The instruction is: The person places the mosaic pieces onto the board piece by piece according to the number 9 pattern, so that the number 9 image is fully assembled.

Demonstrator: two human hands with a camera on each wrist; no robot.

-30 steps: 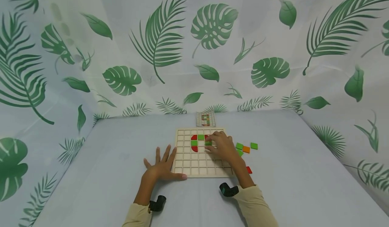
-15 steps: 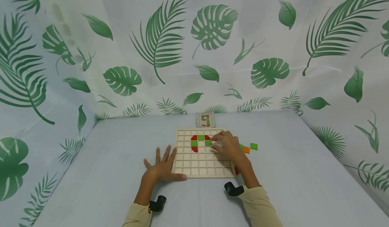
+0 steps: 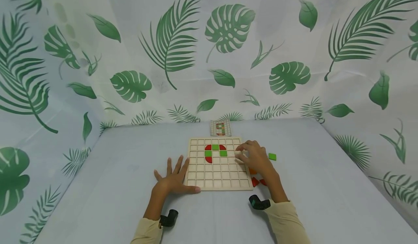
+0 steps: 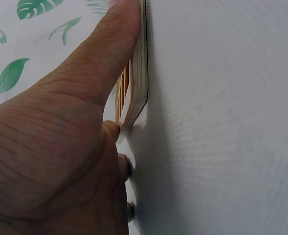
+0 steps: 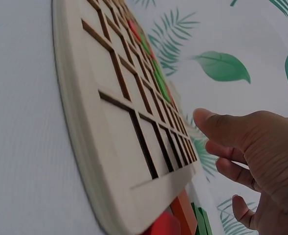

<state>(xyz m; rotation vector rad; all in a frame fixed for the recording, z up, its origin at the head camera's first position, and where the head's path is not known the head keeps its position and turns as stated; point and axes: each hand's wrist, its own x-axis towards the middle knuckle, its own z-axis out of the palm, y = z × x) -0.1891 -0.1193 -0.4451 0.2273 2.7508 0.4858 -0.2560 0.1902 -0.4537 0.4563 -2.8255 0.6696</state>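
A wooden grid board [image 3: 209,176] lies on the table, with green square tiles [image 3: 223,153] and red quarter-round tiles [image 3: 208,159] forming an arch in its upper cells. My left hand [image 3: 172,181] rests beside the board's left edge, fingers spread. Its thumb lies along the front left corner, and in the left wrist view the thumb [image 4: 102,58] overlaps the board's side. Over the board's right edge hovers my right hand [image 3: 257,158], fingers loosely bent. In the right wrist view its thumb [image 5: 222,126] and fingers stand apart with nothing between them.
Behind the board leans a small pattern card [image 3: 220,128]. Right of it lie loose tiles: a green square [image 3: 272,156], an orange one [image 3: 253,171] partly under the hand, and red pieces [image 3: 255,182]. Leaf-print cloth [image 3: 228,91] walls in the table.
My right hand has moved right from the green tile at the arch's right side to the board's right edge, leaving that tile in its cell. My left hand has stayed put.
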